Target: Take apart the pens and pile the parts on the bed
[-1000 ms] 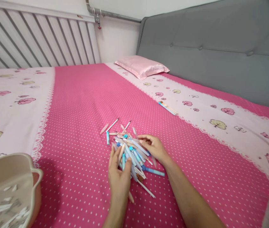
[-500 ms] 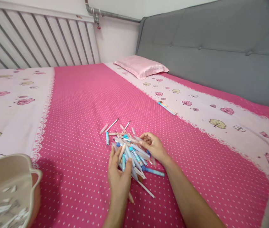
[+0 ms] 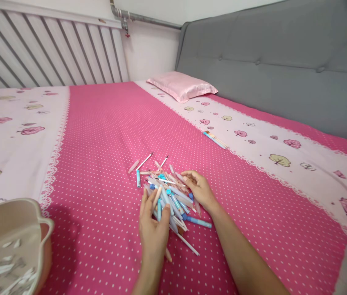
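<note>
A heap of pens and pen parts, blue, white and pink, lies on the pink dotted bedsheet. My left hand rests at the heap's near side, fingers stretched out into the pens. At the heap's right side my right hand has its fingers curled over a few pens. A blue pen lies just behind my right wrist, and a white refill pokes out toward me.
A beige basket stands at the lower left. A small set of pens lies apart on the pale floral strip. A pink pillow sits by the grey headboard. A slatted rail runs along the far side.
Both hands have stayed at the heap. The fingers of my right hand have shifted slightly among the pens, and a thin white refill now lies across the top of the heap.
</note>
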`<state>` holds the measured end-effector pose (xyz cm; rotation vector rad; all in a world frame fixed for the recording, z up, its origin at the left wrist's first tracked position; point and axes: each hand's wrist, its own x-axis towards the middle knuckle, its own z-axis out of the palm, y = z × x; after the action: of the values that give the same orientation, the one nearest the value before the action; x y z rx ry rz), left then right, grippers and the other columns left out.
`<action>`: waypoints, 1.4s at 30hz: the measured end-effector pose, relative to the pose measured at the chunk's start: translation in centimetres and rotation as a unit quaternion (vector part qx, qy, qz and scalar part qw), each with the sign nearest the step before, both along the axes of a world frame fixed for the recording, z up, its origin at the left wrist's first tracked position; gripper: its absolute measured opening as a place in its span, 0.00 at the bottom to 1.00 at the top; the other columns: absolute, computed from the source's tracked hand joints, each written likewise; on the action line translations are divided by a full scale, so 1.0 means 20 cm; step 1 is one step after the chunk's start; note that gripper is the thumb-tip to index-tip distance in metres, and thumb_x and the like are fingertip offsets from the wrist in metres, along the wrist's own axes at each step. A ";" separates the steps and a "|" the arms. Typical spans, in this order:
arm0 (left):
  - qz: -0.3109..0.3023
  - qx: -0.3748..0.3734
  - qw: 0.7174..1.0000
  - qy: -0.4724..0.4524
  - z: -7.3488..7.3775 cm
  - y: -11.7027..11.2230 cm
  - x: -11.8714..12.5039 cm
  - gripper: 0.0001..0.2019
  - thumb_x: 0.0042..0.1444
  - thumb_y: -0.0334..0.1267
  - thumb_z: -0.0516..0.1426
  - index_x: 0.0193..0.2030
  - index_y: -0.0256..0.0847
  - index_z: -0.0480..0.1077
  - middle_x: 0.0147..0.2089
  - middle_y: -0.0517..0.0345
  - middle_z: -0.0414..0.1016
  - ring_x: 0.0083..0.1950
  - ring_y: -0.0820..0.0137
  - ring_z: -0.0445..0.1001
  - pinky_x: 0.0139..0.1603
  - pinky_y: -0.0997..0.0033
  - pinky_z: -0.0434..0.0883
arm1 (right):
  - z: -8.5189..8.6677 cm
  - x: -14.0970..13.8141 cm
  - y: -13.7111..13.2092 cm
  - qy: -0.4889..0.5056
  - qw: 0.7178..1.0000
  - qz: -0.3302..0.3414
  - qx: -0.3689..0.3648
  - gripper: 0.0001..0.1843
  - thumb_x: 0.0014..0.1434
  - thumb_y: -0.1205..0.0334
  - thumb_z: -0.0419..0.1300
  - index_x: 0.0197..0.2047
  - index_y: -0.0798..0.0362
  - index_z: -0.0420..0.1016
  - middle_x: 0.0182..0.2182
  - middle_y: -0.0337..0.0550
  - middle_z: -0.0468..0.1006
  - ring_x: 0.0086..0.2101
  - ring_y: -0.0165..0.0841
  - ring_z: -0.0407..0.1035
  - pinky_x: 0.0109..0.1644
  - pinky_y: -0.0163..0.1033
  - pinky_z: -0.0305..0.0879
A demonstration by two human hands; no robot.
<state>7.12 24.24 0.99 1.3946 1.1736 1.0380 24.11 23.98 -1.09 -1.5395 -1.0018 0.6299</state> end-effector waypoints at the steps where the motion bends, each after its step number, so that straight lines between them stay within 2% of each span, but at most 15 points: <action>1: -0.001 0.001 1.000 -0.001 0.00 0.00 0.00 0.21 0.49 0.37 0.57 0.52 0.46 0.67 0.65 0.54 0.51 0.64 0.59 0.52 0.63 0.61 0.52 | 0.00 0.00 0.00 0.002 1.000 -0.001 0.000 0.13 0.53 0.55 0.55 0.39 0.54 0.70 0.34 0.44 0.74 0.34 0.32 0.68 0.39 0.38 0.64; 6: -0.006 0.010 1.000 0.012 -0.01 0.00 0.00 0.21 0.50 0.38 0.56 0.53 0.46 0.66 0.65 0.55 0.50 0.64 0.60 0.52 0.63 0.60 0.52 | 0.02 -0.02 -0.01 0.021 1.000 0.006 0.001 0.15 0.52 0.54 0.56 0.40 0.55 0.69 0.34 0.45 0.73 0.31 0.31 0.67 0.34 0.36 0.65; 10: -0.006 0.014 1.000 0.019 -0.02 0.01 0.00 0.21 0.50 0.38 0.56 0.53 0.46 0.65 0.66 0.55 0.49 0.64 0.60 0.51 0.62 0.59 0.54 | 0.06 -0.03 -0.02 -0.077 0.996 0.045 0.021 0.16 0.49 0.56 0.61 0.41 0.53 0.70 0.40 0.45 0.72 0.39 0.34 0.67 0.39 0.37 0.64; 13: -0.006 0.025 0.999 0.020 -0.03 0.01 0.00 0.21 0.50 0.38 0.56 0.53 0.46 0.65 0.65 0.55 0.50 0.64 0.60 0.51 0.62 0.59 0.54 | 0.07 -0.04 -0.03 -0.128 0.989 0.057 0.044 0.13 0.49 0.59 0.60 0.40 0.52 0.72 0.44 0.44 0.71 0.43 0.34 0.65 0.41 0.36 0.63; 18: 0.005 0.035 0.999 0.027 -0.04 0.01 -0.01 0.20 0.50 0.38 0.56 0.52 0.46 0.67 0.64 0.55 0.52 0.64 0.60 0.52 0.62 0.59 0.54 | 0.04 -0.03 -0.01 -0.125 0.991 0.026 0.047 0.09 0.51 0.66 0.56 0.37 0.52 0.73 0.40 0.43 0.72 0.40 0.32 0.67 0.39 0.36 0.63; 22: 0.020 0.041 0.998 0.037 -0.05 0.01 -0.01 0.18 0.51 0.39 0.54 0.51 0.44 0.66 0.63 0.53 0.54 0.63 0.60 0.53 0.61 0.57 0.55 | 0.02 -0.02 -0.01 -0.110 0.993 -0.021 0.037 0.08 0.52 0.65 0.55 0.36 0.53 0.73 0.35 0.43 0.74 0.34 0.31 0.68 0.38 0.36 0.64; 26: 0.041 0.050 0.997 0.046 -0.05 0.01 -0.01 0.15 0.52 0.38 0.52 0.47 0.40 0.67 0.59 0.49 0.59 0.61 0.62 0.57 0.59 0.58 0.57 | 0.02 -0.01 -0.01 -0.096 0.994 -0.042 0.028 0.08 0.53 0.62 0.55 0.36 0.53 0.73 0.33 0.42 0.75 0.31 0.31 0.68 0.35 0.36 0.65; 37: 0.076 0.096 0.989 0.080 0.00 -0.01 -0.01 0.15 0.51 0.38 0.54 0.47 0.41 0.67 0.57 0.50 0.61 0.59 0.61 0.59 0.59 0.56 0.57 | 0.05 -0.02 -0.02 -0.112 0.992 -0.037 0.041 0.07 0.52 0.64 0.56 0.34 0.53 0.73 0.35 0.42 0.74 0.34 0.31 0.68 0.37 0.35 0.64; 42: 0.082 0.120 0.984 0.107 0.01 -0.01 -0.01 0.14 0.51 0.37 0.54 0.46 0.41 0.68 0.56 0.50 0.62 0.58 0.61 0.61 0.57 0.56 0.60 | 0.08 -0.03 -0.03 -0.169 0.983 0.000 0.064 0.07 0.50 0.64 0.59 0.35 0.51 0.75 0.37 0.43 0.74 0.40 0.34 0.67 0.44 0.39 0.63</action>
<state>6.86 24.03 1.26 1.6517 1.3746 1.1980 23.49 23.46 0.42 -1.5611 -1.2717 0.3000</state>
